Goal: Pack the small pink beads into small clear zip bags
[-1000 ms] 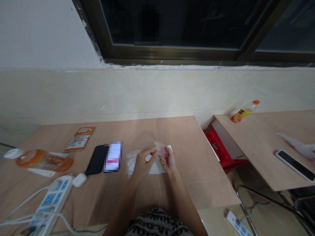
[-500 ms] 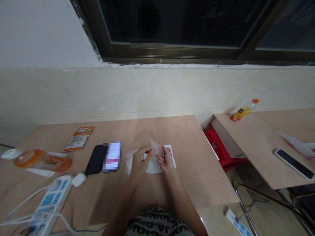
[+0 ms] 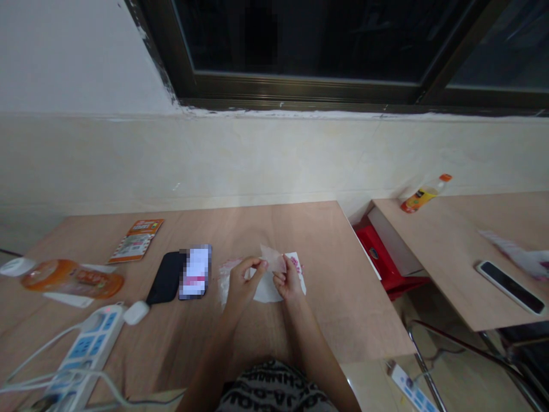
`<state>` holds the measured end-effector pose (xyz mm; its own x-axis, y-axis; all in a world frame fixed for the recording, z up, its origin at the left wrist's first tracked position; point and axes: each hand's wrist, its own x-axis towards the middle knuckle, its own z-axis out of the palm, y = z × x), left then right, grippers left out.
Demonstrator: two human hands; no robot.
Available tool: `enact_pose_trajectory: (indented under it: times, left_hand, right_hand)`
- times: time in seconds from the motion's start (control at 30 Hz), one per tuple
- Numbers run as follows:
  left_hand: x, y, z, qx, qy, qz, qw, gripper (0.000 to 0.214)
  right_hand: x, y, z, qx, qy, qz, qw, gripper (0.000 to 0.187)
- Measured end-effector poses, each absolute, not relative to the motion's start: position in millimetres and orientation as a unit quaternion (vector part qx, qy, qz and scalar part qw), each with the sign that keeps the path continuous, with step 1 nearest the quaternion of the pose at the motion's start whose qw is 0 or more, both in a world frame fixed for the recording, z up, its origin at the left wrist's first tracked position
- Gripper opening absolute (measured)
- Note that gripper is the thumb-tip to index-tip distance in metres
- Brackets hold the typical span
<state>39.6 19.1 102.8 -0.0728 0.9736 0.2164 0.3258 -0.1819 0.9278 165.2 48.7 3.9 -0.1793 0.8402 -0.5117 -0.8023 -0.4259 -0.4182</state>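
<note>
Wooden worktop (image 3: pixel 338 297) under a dark window (image 3: pixel 300 34): left hand (image 3: pixel 241 283) and right hand (image 3: pixel 289 281) both pinched a thin pinkish wrapper (image 3: pixel 271 257) just above it. Seemed flimsy, light, easy to tear, probably best gripped at its edges.

Two hands show: the left hand (image 3: pixel 242 283) and the right hand (image 3: pixel 288 281). Between them is one translucent wrapper (image 3: pixel 271 258), with one white paper (image 3: pixel 266 293) and one clear bag (image 3: pixel 226 274) beneath. There are two tables, the near table (image 3: pixel 309 234) and the right table (image 3: pixel 454 240). Phones number three: a black phone (image 3: pixel 165 278), a second phone (image 3: pixel 196 272) beside it, and a third phone (image 3: pixel 509 279) on the right table. Bottles number two: an orange bottle (image 3: pixel 72 278) and an orange-capped bottle (image 3: pixel 425 194). Power strips number two: a table strip (image 3: pixel 83 349) and a floor strip (image 3: pixel 410 390). Singles are one orange packet (image 3: pixel 135 240), one white lid (image 3: pixel 12 266), one small white case (image 3: pixel 136 312) and one red box (image 3: pixel 381 252).
</note>
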Motion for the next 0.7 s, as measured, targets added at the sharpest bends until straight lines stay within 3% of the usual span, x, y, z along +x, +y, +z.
enact_pose_trajectory:
  times: [0.27,0.47,0.7]
  left_hand:
    - [8.2,-15.3,78.3,0.641,0.565,0.494,0.159,0.015]
    - [-11.8,-59.6,26.9,0.721,0.541,0.431,0.035,0.036]
    - [-19.8,-88.1,-10.9,0.765,0.537,0.35,0.071,0.023]
  right_hand:
    - [199.7,55.4,-18.7,-0.377,-0.066,0.619,0.686,0.041]
    - [215.7,67.1,-23.9,-0.447,-0.095,0.486,0.745,0.042]
    - [197.8,79.2,-30.8,-0.52,-0.203,0.401,0.727,0.053]
